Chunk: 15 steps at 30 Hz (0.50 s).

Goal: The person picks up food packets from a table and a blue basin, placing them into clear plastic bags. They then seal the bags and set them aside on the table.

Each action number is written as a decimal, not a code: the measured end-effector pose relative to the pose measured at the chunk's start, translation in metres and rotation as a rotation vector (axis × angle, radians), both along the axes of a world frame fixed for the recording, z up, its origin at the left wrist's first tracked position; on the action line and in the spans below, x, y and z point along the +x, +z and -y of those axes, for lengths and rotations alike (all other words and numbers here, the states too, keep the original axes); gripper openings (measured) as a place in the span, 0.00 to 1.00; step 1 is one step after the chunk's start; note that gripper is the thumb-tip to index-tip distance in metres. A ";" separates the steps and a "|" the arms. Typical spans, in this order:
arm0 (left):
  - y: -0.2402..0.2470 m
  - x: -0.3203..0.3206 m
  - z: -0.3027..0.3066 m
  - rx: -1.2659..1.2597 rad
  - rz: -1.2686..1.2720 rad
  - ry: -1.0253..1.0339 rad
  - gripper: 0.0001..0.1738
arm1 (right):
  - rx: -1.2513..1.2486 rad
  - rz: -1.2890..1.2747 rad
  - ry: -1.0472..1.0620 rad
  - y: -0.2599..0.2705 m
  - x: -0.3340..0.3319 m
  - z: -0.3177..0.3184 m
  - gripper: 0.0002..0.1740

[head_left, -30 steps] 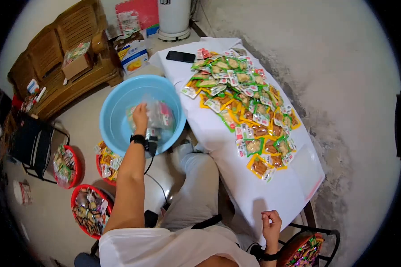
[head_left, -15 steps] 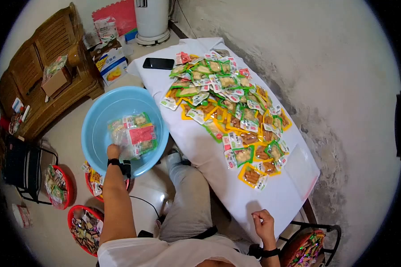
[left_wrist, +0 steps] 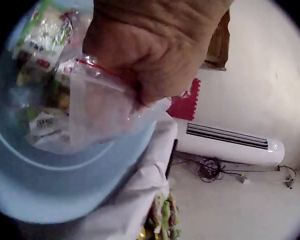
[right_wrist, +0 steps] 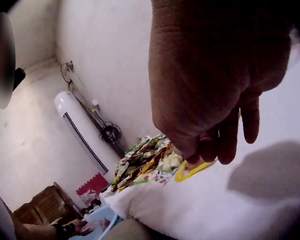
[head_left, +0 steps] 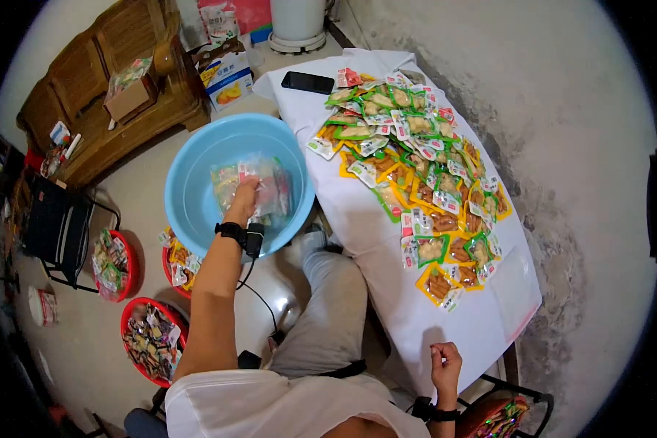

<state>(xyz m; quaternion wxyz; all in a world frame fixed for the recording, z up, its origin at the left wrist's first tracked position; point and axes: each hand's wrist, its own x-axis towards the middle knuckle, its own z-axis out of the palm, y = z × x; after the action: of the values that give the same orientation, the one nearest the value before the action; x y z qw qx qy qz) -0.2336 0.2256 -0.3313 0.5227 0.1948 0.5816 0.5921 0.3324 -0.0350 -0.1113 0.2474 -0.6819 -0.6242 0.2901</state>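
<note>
Inside a light blue basin (head_left: 184, 212), my left hand (head_left: 242, 201) grips a clear zip bag (head_left: 274, 191) near its top. Up close in the left wrist view, the bag (left_wrist: 97, 112) shows a red zip line, with the thumb and fingers right at it. Bagged snack packs (left_wrist: 42, 42) with green and white printing lie behind it in the basin. My right hand (head_left: 445, 365) hangs over the near end of the white-covered table (head_left: 409, 314), fingers loosely curled. Nothing shows in it in the right wrist view, where its shadow falls on the cloth.
Small snack packs (head_left: 416, 157) with green and yellow edges are heaped across the table. A phone (head_left: 308, 82) lies at its far end, a flat clear bag (head_left: 518, 292) at its right edge. Red baskets of packs (head_left: 153, 342) stand on the floor left, near a wooden bench (head_left: 102, 73).
The left hand went from the bag to the basin's near left side, then back onto the clear bag, which it now grips. The right hand stays over the table.
</note>
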 end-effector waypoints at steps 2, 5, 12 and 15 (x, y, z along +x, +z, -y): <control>0.065 0.035 0.007 0.092 0.134 -0.014 0.14 | -0.006 0.007 -0.006 0.001 -0.002 0.003 0.04; 0.079 0.034 0.017 0.235 0.357 -0.033 0.13 | -0.038 0.004 -0.026 -0.002 -0.003 0.007 0.05; -0.066 -0.076 0.076 -0.257 -1.023 -0.381 0.13 | -0.067 0.010 0.004 -0.012 -0.014 0.003 0.05; -0.060 -0.095 0.101 -0.467 -1.546 -0.672 0.09 | -0.023 0.017 0.048 -0.024 -0.012 0.000 0.04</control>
<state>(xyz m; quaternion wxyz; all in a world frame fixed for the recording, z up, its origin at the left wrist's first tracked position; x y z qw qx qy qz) -0.3283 0.1246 -0.3911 0.1554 0.5907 0.7914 -0.0257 0.3208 -0.0351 -0.1348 0.2274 -0.6721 -0.6389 0.2973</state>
